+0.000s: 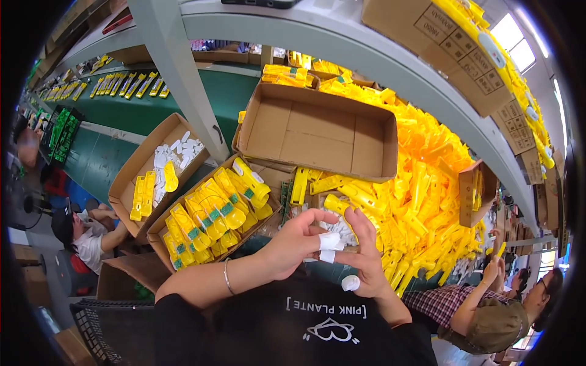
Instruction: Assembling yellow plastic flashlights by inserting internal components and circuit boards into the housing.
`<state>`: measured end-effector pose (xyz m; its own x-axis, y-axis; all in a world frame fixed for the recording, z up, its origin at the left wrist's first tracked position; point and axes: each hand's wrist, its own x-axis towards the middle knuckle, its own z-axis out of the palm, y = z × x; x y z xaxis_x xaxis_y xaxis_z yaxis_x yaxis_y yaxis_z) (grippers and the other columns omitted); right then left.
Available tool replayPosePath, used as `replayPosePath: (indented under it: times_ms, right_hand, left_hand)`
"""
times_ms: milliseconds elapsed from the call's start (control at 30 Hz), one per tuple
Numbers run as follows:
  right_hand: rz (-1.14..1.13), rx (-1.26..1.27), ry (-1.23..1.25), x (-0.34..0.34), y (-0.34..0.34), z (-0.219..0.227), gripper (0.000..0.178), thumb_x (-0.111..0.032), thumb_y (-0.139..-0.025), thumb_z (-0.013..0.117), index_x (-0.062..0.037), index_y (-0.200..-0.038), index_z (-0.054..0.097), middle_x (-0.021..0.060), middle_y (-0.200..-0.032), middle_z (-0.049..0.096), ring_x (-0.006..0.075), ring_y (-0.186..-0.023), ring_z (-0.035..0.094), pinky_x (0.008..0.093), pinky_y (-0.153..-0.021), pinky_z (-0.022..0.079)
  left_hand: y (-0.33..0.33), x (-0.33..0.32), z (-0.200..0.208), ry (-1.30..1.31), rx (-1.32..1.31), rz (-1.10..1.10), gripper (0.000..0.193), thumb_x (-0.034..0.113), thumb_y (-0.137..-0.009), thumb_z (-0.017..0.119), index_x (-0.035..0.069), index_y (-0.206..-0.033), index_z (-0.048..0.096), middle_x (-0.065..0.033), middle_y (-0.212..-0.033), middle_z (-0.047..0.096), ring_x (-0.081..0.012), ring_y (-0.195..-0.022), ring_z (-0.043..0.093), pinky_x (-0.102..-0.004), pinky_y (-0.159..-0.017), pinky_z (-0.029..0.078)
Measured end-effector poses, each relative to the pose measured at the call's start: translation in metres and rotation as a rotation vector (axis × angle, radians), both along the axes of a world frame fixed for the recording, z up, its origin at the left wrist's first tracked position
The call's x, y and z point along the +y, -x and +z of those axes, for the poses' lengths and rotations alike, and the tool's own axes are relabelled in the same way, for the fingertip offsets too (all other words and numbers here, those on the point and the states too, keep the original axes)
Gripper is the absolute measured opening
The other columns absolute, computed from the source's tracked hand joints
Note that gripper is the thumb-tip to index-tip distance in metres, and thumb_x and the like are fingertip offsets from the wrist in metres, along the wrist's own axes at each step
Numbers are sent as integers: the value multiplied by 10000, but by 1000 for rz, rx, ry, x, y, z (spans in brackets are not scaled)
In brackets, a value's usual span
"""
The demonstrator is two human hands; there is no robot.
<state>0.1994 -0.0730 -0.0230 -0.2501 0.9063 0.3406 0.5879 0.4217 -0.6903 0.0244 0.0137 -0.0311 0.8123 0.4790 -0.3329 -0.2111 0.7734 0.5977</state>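
Observation:
My left hand (292, 249) is closed in a pinch on a white strip of tape (330, 241), above the front of the bench. Opposite it, my right hand (370, 259) has its fingers apart, and one finger reaches across to the strip. A white wrap (350, 283) covers the tip of my right thumb. Whether the strip goes around a finger I cannot tell. Just beyond the hands lies a small heap of white pieces (343, 230), partly hidden by the fingers. Yellow plastic casings (421, 189) are piled beyond and to the right.
At left, a cardboard box (160, 235) holds yellow casings with green boards; another box (135, 160) has white pieces. A cardboard tray (317, 131) sits at the back. A grey shelf post (183, 79) and beam (366, 49) cross above. Co-workers sit on both sides.

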Motion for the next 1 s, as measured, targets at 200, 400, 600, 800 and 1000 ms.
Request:
replayPosePath:
  times_ms: [200, 400, 600, 800, 1000]
  right_hand:
    - [42, -74, 28, -6, 1, -2, 404, -491, -720, 624, -163, -947, 691, 234, -1389, 299, 413, -1301, 198, 506, -1027, 173]
    - [105, -218, -99, -6, 0, -2, 339, -430, -673, 700, -139, -845, 677, 195, -1364, 356, 380, -1283, 230, 529, -1021, 165]
    - [91, -196, -40, -6, 1, -4, 340, -415, -658, 718, -143, -857, 673, 190, -1355, 370, 374, -1279, 235, 524, -1022, 177]
    - [51, -32, -41, -5, -1, -8, 392, -403, -681, 724, -123, -947, 660, 245, -1401, 257, 402, -1293, 203, 502, -1028, 181]
    - [63, 122, 19, -1, -6, -16, 483, -507, -754, 608, -130, -1054, 632, 262, -1426, 184, 434, -1298, 195, 511, -1027, 167]
  left_hand:
    - [-15, 2, -8, -98, 106, -11, 387, -54, -739, 519, 39, -1113, 478, -49, -881, 573, -119, -780, 566, -245, -670, 474]
    - [-16, 3, -19, -65, 150, -61, 374, -100, -728, 502, 30, -1079, 510, -76, -973, 590, -144, -886, 574, -287, -777, 477]
    - [-13, 2, -14, -19, 126, -53, 378, -108, -739, 479, 26, -1092, 503, -74, -982, 581, -144, -926, 564, -287, -808, 469]
    - [-6, -4, -4, -188, 39, 36, 300, -28, -802, 559, 25, -1091, 499, -55, -975, 587, -129, -904, 570, -256, -806, 460]
    - [-4, -7, 6, -327, 27, 92, 316, -23, -808, 569, 15, -1110, 486, -55, -941, 597, -118, -884, 570, -249, -795, 455]
